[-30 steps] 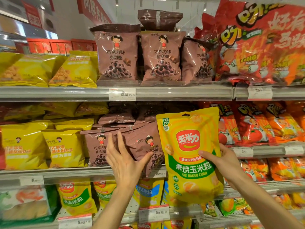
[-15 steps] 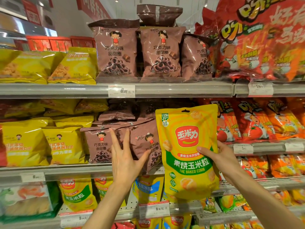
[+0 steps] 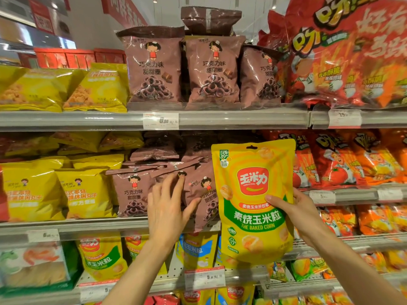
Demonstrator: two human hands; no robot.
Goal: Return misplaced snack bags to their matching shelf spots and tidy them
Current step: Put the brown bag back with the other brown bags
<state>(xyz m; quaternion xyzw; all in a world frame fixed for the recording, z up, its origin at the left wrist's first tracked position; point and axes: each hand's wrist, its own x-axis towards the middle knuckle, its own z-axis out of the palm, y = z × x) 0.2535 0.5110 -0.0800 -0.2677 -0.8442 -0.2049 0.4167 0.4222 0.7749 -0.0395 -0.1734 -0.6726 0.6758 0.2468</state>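
Note:
My right hand (image 3: 295, 213) grips a yellow baked corn bag (image 3: 253, 194) by its right edge, thumb across the front, and holds it upright in front of the middle shelf. My left hand (image 3: 168, 208) lies with spread, straight fingers against the brown chocolate ring bags (image 3: 132, 194) standing on the middle shelf (image 3: 72, 226); its thumb touches a tilted brown bag (image 3: 203, 194) that leans out beside the yellow one. Matching yellow and green corn bags (image 3: 101, 256) stand on the shelf below, at the left.
The top shelf (image 3: 242, 118) carries yellow bags, brown ring bags (image 3: 154, 67) and big red bags (image 3: 343, 53). Red and orange bags (image 3: 343, 164) fill the middle right. Yellow bags (image 3: 33, 192) stand middle left. Blue bags (image 3: 196, 249) sit below. Price tags line the shelf edges.
My left hand slid slightly right and up across the brown bags, fingers spreading wider. The yellow corn bag stays in my right hand, almost where it was.

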